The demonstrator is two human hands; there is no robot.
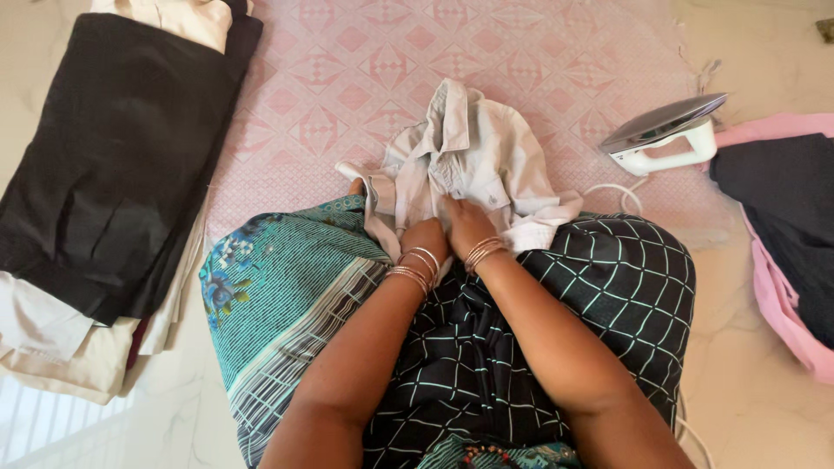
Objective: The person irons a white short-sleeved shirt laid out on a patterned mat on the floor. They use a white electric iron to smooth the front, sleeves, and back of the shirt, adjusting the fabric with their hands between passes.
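Floor: pale marble-like floor [764, 408], person seated on it, head view looking down over lap.
Mat: pink patterned cloth [347, 78] spread in front of the knees, used as work surface.
Shirt: small off-white collared shirt [486, 152], crumpled, lying on the mat's near edge and partly over the lap; collar up toward the far side.
Left hand: left hand [424, 236] closed into a fist on the shirt's near hem, fabric bunched in it; bangles on wrist.
Right hand: right hand [466, 224] just beside the left, touching it, fingers curled down and pinching the shirt's front near the placket; bangles on wrist.
Shirt vs hands: shirt body lies just beyond both hands, away from the person; its near edge is under and inside the grips.
Lap: teal printed drape [278, 295] on left knee, black checked cloth [608, 287] on right knee.
Iron: white iron [665, 135] standing on its heel at the mat's right edge, soleplate facing up-left, cord trailing; well apart from hands.
Left pile: folded black garment [113, 165] over cream clothes [52, 347], left of mat.
Right pile: dark cloth [782, 208] on pink cloth [782, 304], right of iron.
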